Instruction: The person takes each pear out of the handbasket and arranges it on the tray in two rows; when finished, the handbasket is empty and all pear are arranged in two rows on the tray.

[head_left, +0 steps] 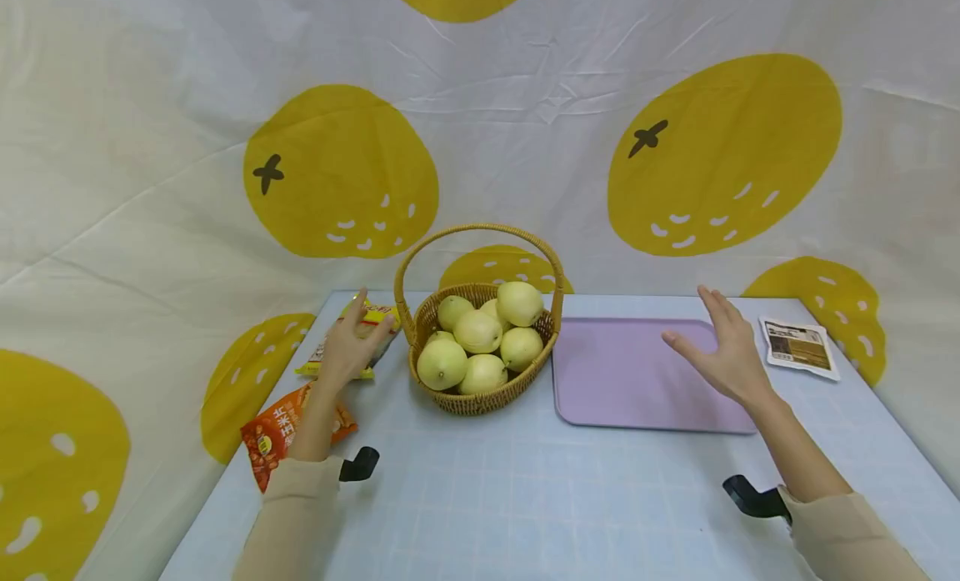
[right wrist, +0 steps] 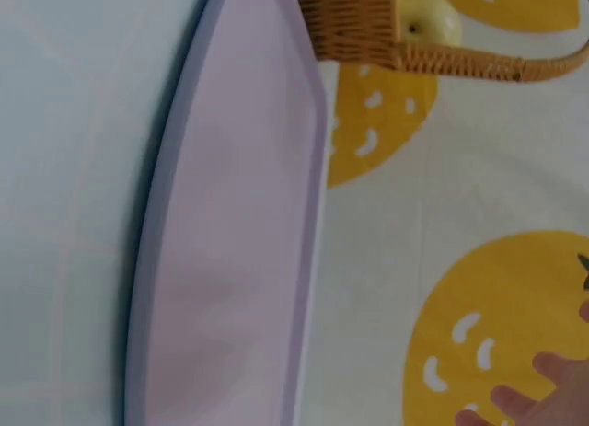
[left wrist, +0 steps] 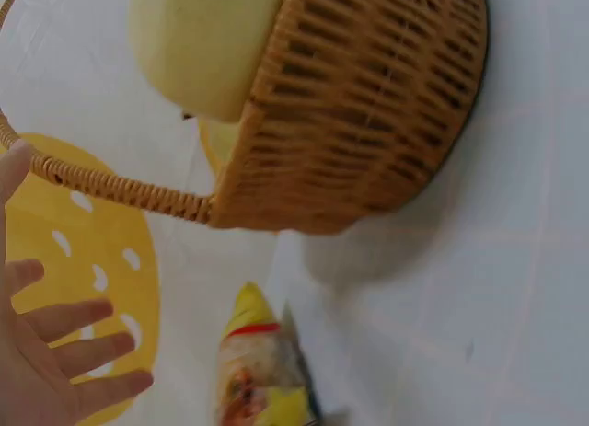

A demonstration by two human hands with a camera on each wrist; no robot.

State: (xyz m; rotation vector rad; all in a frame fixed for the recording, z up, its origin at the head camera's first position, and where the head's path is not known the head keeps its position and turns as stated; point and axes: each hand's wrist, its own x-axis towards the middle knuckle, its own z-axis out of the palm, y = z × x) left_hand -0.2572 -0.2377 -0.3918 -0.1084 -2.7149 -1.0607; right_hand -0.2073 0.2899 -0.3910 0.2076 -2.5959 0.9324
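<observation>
A wicker basket (head_left: 474, 403) with a tall arched handle stands near the back middle of the table, heaped with several pale yellow-green round fruits (head_left: 478, 332) that look like pears. To its left my left hand (head_left: 349, 346) hovers with fingers spread, holding nothing; it overlaps a yellow snack bag (head_left: 313, 368) in the head view. Right of the basket lies a flat lilac tray (head_left: 630, 373). My right hand (head_left: 723, 352), fingers extended and thumb apart, is raised over the tray's right part and grips nothing. In the left wrist view, spread fingers show beside the basket handle (left wrist: 120, 189).
An orange-red snack bag (head_left: 281, 427) lies under the left forearm. At the far right is a small white packet (head_left: 799, 348) with a brown picture. The light blue tablecloth (head_left: 525, 498) covers the table, backed by a fruit-printed curtain (head_left: 525, 147).
</observation>
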